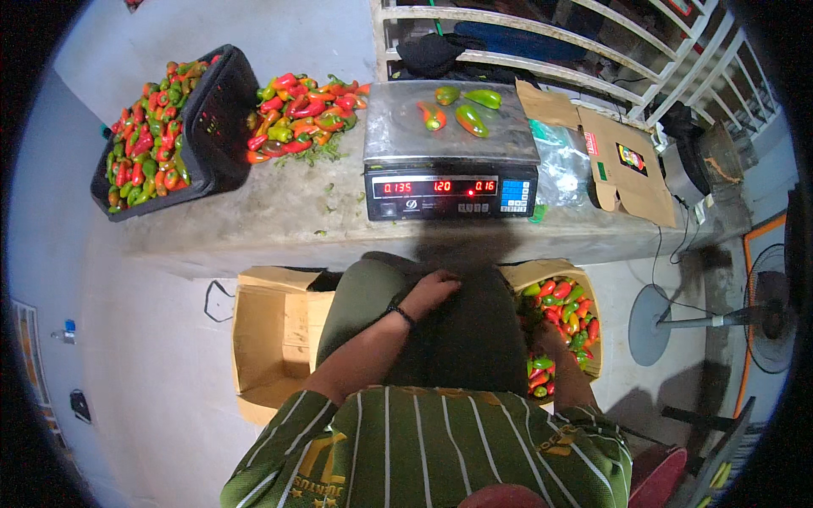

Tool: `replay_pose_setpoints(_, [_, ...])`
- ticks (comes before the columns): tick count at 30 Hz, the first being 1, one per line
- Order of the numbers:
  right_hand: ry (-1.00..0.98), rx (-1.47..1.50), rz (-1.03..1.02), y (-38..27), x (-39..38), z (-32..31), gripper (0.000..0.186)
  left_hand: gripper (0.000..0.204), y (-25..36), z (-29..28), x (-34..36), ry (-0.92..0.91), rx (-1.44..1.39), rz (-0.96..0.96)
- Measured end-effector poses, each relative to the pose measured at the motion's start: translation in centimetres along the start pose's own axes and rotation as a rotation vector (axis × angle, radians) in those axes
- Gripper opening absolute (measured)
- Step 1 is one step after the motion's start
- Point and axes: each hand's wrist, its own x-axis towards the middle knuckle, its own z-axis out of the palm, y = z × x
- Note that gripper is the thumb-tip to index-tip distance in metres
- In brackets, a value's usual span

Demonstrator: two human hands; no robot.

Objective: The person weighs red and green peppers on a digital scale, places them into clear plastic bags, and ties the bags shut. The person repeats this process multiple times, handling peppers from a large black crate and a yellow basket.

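Note:
My left hand (430,293) lies across my dark-trousered thigh, a dark band at its wrist, with its fingers resting loosely and nothing visible in them. Down at my right side, my right hand (549,340) reaches into a cardboard box (594,278) of red and green peppers (584,326); its fingers are hidden among them. Ahead of me a digital scale (453,190) with a lit red display stands on the concrete counter (296,222). Several green and orange-red peppers (472,121) lie apart from one another on its metal plate.
Left on the counter, a tilted black crate (222,127) full of peppers stands beside a loose pepper pile (305,114). An open cardboard box (267,339) is at my left. Flattened cardboard (628,190) and clear plastic (559,161) lie right of the scale. A fan (766,309) stands far right.

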Motion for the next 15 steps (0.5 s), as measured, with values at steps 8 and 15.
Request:
replay_pose_setpoints(8, [-0.146, 0.389, -0.521, -31.7, -6.0, 2.0, 0.054, 0.047, -1.7, 0.4, 1.8, -0.002, 0.067, 0.045])
replay_pose_setpoints(15, [-0.071, 0.157, -0.819, -46.0, -1.6, 7.6, 0.044, 0.050, -1.4, -0.4, 1.4, 0.054, 0.129, 0.106])
